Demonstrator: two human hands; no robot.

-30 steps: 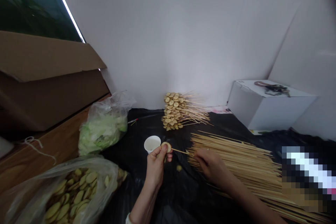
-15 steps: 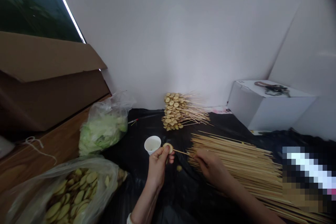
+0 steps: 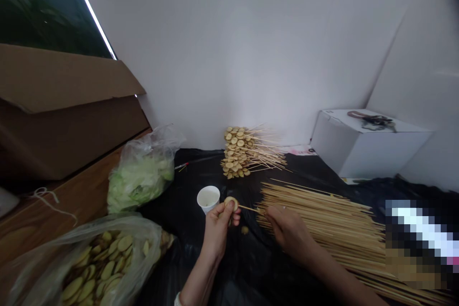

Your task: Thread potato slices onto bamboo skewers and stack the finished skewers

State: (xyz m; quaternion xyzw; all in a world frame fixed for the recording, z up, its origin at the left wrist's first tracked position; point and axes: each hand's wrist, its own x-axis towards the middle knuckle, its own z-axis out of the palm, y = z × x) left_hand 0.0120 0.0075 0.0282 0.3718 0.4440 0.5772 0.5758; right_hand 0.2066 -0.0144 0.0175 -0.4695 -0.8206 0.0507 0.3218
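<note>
From afar, I had my left hand pinching a pale slice between thumb and fingers; my right hand clasped a thin stick reaching it from three o'clock. I judged the slice light, firm, slippery, splittable, best held by its flat faces. A white cup stood at nine o'clock.

Blk sheet, skewer pile, wht cup

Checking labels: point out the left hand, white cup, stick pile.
Left hand (image 3: 218,223): head view, middle of hand.
White cup (image 3: 208,191): head view, far inner wall.
Stick pile (image 3: 322,215): head view, middle of pile.
</note>
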